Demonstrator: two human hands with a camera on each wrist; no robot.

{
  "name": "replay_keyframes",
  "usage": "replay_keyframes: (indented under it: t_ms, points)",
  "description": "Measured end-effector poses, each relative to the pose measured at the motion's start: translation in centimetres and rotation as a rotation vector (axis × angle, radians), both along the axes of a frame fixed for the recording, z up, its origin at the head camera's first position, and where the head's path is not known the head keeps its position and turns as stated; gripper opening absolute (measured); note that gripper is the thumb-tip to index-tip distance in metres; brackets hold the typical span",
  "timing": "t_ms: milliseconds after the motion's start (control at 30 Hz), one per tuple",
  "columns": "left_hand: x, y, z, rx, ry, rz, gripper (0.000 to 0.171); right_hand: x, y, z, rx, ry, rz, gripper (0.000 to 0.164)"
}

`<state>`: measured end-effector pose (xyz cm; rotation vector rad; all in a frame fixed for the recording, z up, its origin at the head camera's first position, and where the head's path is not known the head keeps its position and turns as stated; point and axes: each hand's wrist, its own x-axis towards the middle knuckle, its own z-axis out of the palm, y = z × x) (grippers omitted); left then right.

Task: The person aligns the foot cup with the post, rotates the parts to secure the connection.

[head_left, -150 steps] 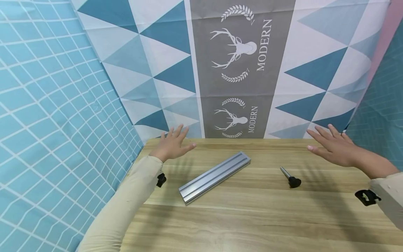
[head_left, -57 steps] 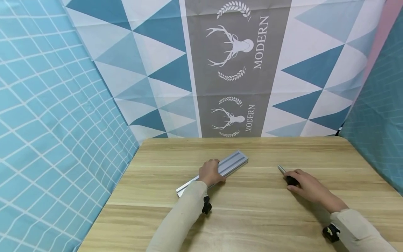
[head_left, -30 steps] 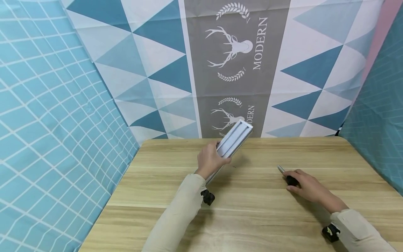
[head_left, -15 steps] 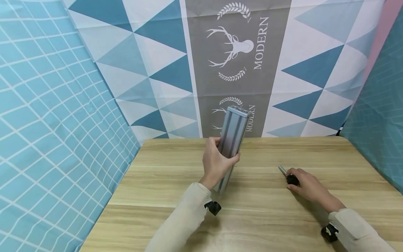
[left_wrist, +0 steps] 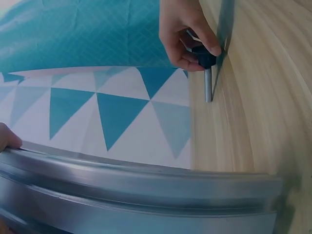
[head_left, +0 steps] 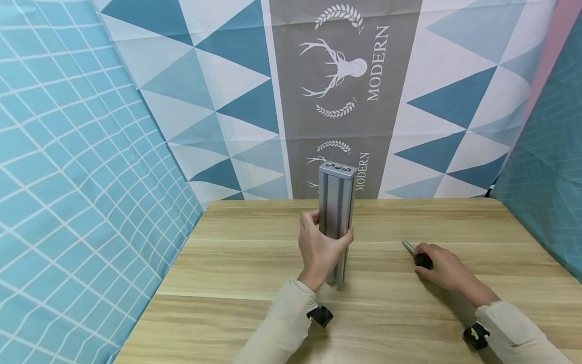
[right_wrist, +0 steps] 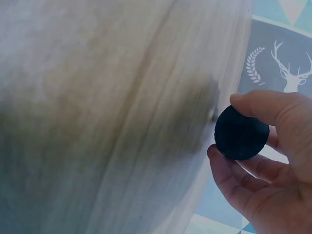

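A silver aluminium extrusion profile [head_left: 334, 202] stands nearly upright above the middle of the table, its end face with holes turned up. My left hand [head_left: 320, 247] grips it around its sides, thumb on the right. In the left wrist view the grooved profile [left_wrist: 136, 190] crosses the bottom, its lower end close to the wood; whether it touches I cannot tell. On the right, my right hand [head_left: 445, 268] pinches the black head of a knob screw [head_left: 423, 260], whose metal shank points away to the back left. The right wrist view shows the round black knob [right_wrist: 242, 132] between thumb and fingers.
The wooden table [head_left: 227, 283] reaches back to a patterned cloth [head_left: 345, 101] with deer prints. A blue checked cloth [head_left: 68, 177] hangs at the left and a teal one [head_left: 545, 177] at the right.
My left hand has taken hold of the profile, lifted it from lying flat and turned it upright. The right hand came down onto the knob screw and has stayed there.
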<state>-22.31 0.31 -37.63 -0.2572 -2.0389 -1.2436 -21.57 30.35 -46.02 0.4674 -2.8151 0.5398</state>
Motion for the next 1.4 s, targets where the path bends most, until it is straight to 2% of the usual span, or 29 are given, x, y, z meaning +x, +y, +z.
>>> replay_keyframes:
  t_ms: [233,733,867,1067,1233,1333,1400]
  points:
    - [0.3,0.6,-0.7,0.012,0.035,0.053,0.063,-0.1,-0.1,-0.1,-0.002,-0.006,0.006,0.035]
    - [0.7,1.4,-1.3,-0.001,0.049,0.092,0.064,-0.1,-0.2,0.1,0.001,-0.013,0.001,0.033]
    - [0.8,1.6,-1.3,-0.021,0.052,0.088,0.065,-0.1,-0.1,0.2,0.002,-0.011,0.002,0.033]
    - [1.0,1.6,-1.6,-0.047,0.065,0.048,0.065,0.0,-0.1,0.7,-0.019,-0.026,0.001,0.034]
    - [1.1,1.6,-1.8,-0.047,0.048,0.032,0.066,0.0,-0.2,2.0,-0.04,-0.034,-0.013,0.032]
    - [1.2,1.5,-1.7,-0.063,0.049,0.027,0.073,0.0,-0.2,2.9,-0.054,-0.029,-0.006,0.033]
    - [1.3,1.3,-1.6,-0.075,0.037,-0.002,0.08,-0.1,-0.3,3.4,-0.059,-0.019,-0.003,0.034]
